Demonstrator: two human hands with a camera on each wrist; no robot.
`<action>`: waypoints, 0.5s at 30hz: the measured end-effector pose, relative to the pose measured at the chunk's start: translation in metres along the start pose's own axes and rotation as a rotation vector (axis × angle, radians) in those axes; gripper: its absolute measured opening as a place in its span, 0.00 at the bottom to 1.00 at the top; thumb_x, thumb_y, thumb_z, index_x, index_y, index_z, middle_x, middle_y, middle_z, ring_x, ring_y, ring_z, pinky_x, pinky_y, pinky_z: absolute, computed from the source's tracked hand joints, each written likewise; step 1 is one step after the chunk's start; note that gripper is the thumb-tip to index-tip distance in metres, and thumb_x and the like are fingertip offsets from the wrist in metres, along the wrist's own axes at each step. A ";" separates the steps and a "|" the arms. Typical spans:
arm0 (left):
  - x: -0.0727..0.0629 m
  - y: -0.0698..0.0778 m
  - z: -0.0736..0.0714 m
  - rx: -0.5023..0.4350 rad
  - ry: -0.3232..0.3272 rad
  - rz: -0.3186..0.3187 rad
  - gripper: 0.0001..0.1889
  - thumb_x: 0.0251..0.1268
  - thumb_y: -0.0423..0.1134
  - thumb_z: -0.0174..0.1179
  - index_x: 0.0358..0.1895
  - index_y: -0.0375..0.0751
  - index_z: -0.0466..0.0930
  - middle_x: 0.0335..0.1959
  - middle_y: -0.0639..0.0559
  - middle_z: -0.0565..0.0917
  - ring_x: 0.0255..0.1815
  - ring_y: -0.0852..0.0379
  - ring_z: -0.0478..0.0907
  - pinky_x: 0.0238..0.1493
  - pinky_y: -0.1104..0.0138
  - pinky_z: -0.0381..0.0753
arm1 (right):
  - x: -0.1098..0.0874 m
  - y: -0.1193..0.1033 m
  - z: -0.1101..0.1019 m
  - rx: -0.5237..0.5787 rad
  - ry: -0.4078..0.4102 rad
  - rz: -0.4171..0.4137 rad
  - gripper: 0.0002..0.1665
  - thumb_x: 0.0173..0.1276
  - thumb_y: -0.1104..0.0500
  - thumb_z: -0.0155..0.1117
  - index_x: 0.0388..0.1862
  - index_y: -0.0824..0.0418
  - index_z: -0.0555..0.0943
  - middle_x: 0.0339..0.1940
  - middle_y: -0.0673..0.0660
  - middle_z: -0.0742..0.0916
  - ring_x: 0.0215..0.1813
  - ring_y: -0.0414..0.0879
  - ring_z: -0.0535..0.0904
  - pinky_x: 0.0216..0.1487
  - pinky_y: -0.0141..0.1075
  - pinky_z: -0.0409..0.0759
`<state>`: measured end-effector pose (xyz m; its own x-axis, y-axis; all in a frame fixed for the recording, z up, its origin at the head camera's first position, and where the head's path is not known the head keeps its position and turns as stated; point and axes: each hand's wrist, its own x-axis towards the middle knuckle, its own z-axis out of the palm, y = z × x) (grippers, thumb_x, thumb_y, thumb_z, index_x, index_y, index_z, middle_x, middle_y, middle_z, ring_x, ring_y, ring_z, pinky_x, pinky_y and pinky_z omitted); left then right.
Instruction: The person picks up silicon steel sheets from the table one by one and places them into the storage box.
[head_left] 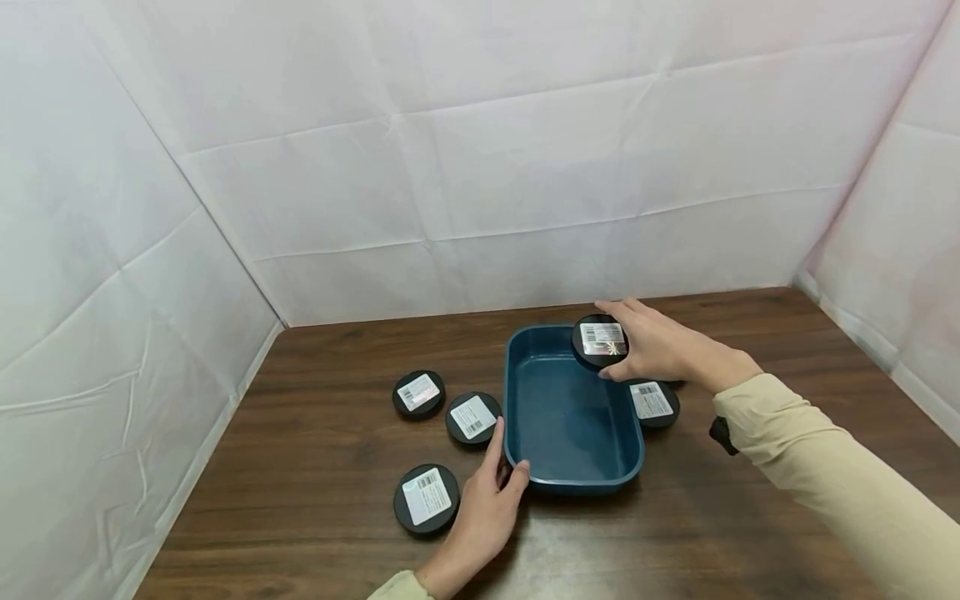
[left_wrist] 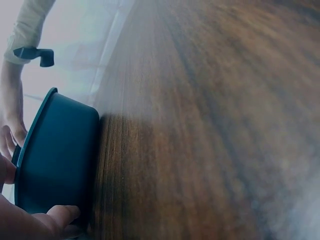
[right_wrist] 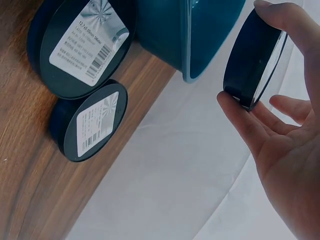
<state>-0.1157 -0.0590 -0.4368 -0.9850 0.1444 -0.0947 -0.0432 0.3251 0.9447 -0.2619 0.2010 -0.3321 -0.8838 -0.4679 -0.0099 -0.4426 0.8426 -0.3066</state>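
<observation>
In the head view my right hand (head_left: 656,342) pinches a round black case (head_left: 588,354) with a white label between thumb and fingers. It holds the case at the far right corner of a dark blue tray (head_left: 573,483), overlapping the rim. The right wrist view shows the same round case (right_wrist: 250,57) edge-on in the fingers, beside the tray wall (right_wrist: 162,35). My left hand (head_left: 483,508) holds the tray's near left corner, thumb at the rim. The left wrist view has its fingers (left_wrist: 62,215) against the tray's outer wall (left_wrist: 60,150).
Left of the tray lie three more labelled round cases, one near the left hand (head_left: 427,500), one beside the tray (head_left: 472,418), one farther back (head_left: 418,394). Two others, a larger case (right_wrist: 87,50) and a smaller case (right_wrist: 95,122), lie right of it. White cloth walls (head_left: 487,183) border the wooden table (head_left: 322,467).
</observation>
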 end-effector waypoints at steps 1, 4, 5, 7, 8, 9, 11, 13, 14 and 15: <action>0.000 0.000 0.000 0.002 0.001 0.001 0.36 0.80 0.50 0.47 0.83 0.52 0.42 0.79 0.37 0.58 0.77 0.42 0.63 0.73 0.49 0.68 | 0.000 -0.001 0.000 -0.001 -0.005 0.004 0.59 0.59 0.47 0.76 0.80 0.65 0.55 0.74 0.73 0.66 0.72 0.70 0.66 0.67 0.65 0.71; 0.000 -0.001 0.001 0.004 0.005 -0.003 0.36 0.80 0.50 0.48 0.83 0.52 0.42 0.79 0.37 0.58 0.77 0.42 0.63 0.73 0.49 0.68 | 0.002 -0.003 0.001 0.003 -0.015 0.014 0.59 0.59 0.47 0.76 0.80 0.65 0.55 0.75 0.73 0.65 0.74 0.71 0.64 0.67 0.66 0.70; 0.000 -0.001 0.001 0.005 0.009 -0.004 0.36 0.80 0.49 0.48 0.83 0.52 0.42 0.79 0.37 0.58 0.77 0.42 0.63 0.73 0.49 0.67 | 0.002 -0.004 0.002 0.007 -0.017 0.016 0.60 0.58 0.47 0.76 0.80 0.65 0.54 0.75 0.73 0.65 0.74 0.71 0.65 0.67 0.65 0.70; 0.000 -0.001 0.002 0.009 0.015 -0.005 0.35 0.80 0.49 0.48 0.82 0.52 0.43 0.79 0.37 0.58 0.77 0.42 0.63 0.73 0.48 0.67 | 0.004 -0.006 0.004 0.012 -0.024 0.022 0.60 0.58 0.46 0.76 0.81 0.64 0.54 0.75 0.73 0.64 0.73 0.70 0.65 0.67 0.65 0.71; -0.001 -0.001 0.002 0.011 0.018 -0.006 0.35 0.80 0.49 0.48 0.82 0.53 0.43 0.79 0.37 0.58 0.77 0.43 0.63 0.73 0.48 0.68 | 0.005 -0.007 0.005 0.017 -0.027 0.026 0.61 0.58 0.46 0.77 0.81 0.64 0.54 0.75 0.73 0.64 0.73 0.70 0.66 0.67 0.65 0.71; -0.002 -0.001 0.002 0.012 0.020 -0.007 0.35 0.80 0.49 0.48 0.82 0.53 0.43 0.79 0.37 0.58 0.77 0.43 0.63 0.73 0.48 0.68 | 0.005 -0.008 0.007 0.022 -0.031 0.031 0.61 0.58 0.46 0.77 0.81 0.64 0.53 0.76 0.73 0.64 0.73 0.70 0.65 0.67 0.65 0.71; -0.003 -0.001 0.002 0.014 0.023 -0.008 0.35 0.80 0.49 0.48 0.82 0.54 0.43 0.79 0.37 0.59 0.77 0.43 0.63 0.73 0.49 0.68 | 0.006 -0.010 0.009 0.028 -0.034 0.038 0.62 0.57 0.46 0.77 0.81 0.64 0.53 0.75 0.73 0.64 0.73 0.69 0.66 0.67 0.64 0.71; -0.003 0.000 0.002 0.011 0.023 -0.011 0.35 0.80 0.50 0.48 0.82 0.55 0.43 0.79 0.38 0.58 0.77 0.43 0.63 0.73 0.49 0.68 | 0.007 -0.011 0.010 0.028 -0.037 0.043 0.62 0.57 0.46 0.78 0.81 0.64 0.53 0.75 0.72 0.65 0.72 0.69 0.67 0.67 0.64 0.72; -0.004 0.000 0.002 0.009 0.022 -0.014 0.36 0.80 0.51 0.48 0.82 0.55 0.43 0.79 0.38 0.58 0.77 0.43 0.63 0.73 0.49 0.68 | 0.008 -0.011 0.011 0.028 -0.039 0.044 0.62 0.57 0.46 0.78 0.81 0.64 0.54 0.75 0.72 0.66 0.72 0.69 0.67 0.67 0.64 0.71; -0.004 0.000 0.002 0.005 0.021 -0.016 0.36 0.80 0.51 0.48 0.82 0.55 0.43 0.79 0.38 0.58 0.77 0.43 0.63 0.73 0.49 0.68 | 0.008 -0.012 0.011 0.027 -0.041 0.043 0.62 0.57 0.47 0.78 0.81 0.65 0.54 0.75 0.73 0.66 0.72 0.69 0.67 0.67 0.64 0.71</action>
<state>-0.1115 -0.0575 -0.4370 -0.9874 0.1199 -0.1036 -0.0585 0.3320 0.9415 -0.2624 0.1841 -0.3395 -0.8948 -0.4421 -0.0623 -0.3996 0.8552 -0.3302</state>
